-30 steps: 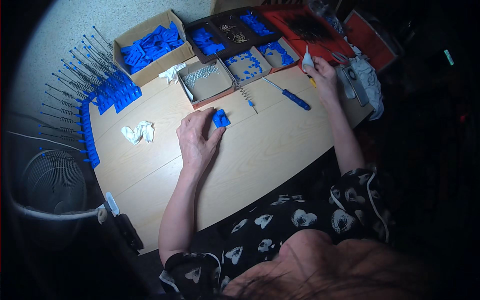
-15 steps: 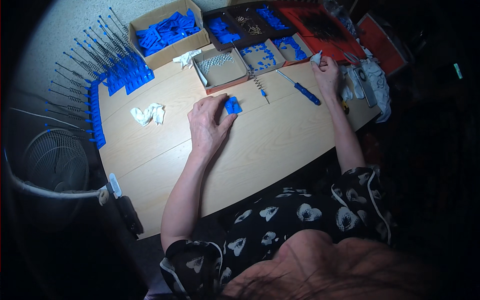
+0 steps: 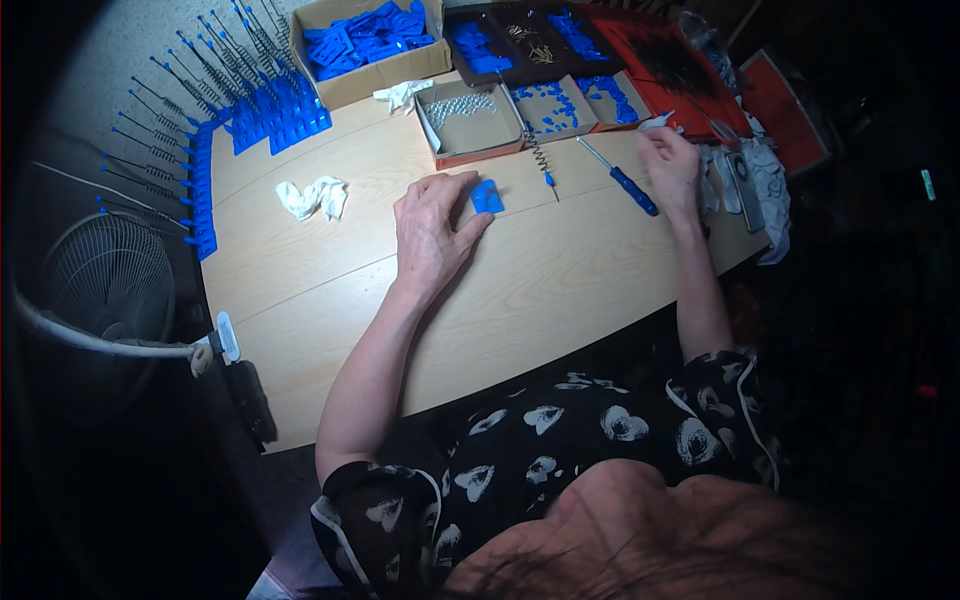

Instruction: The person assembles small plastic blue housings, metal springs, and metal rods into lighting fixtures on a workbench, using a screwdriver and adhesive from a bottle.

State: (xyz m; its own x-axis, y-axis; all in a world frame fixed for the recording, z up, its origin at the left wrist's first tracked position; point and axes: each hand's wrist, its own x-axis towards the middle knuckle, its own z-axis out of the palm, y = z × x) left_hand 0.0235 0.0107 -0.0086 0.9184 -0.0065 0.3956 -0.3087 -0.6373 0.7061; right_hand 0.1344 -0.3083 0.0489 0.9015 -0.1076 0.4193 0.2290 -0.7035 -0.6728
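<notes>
On the tabletop, my left hand curls with thumb and index finger at the edges of a small flat blue plastic piece, holding it down. To the right, my right hand is closed, fingers bent in. A small pale thing with a pointed tip shows at its fingertips; its kind is hard to make out. Between the hands lies a dark coil spring with a blue end and a thin point. A screwdriver with a blue handle rests just left of my right hand.
Along the back stand a cardboard box of blue parts, a shallow box of clear beads, more trays of small parts, and a red tray. Finished-looking blue spring pieces line the left edge. A crumpled tissue and a fan are at left.
My right hand has drawn back slightly and turned, its pale pointed thing now less visible. My left hand stays on the blue piece. The whole view has shifted a little.
</notes>
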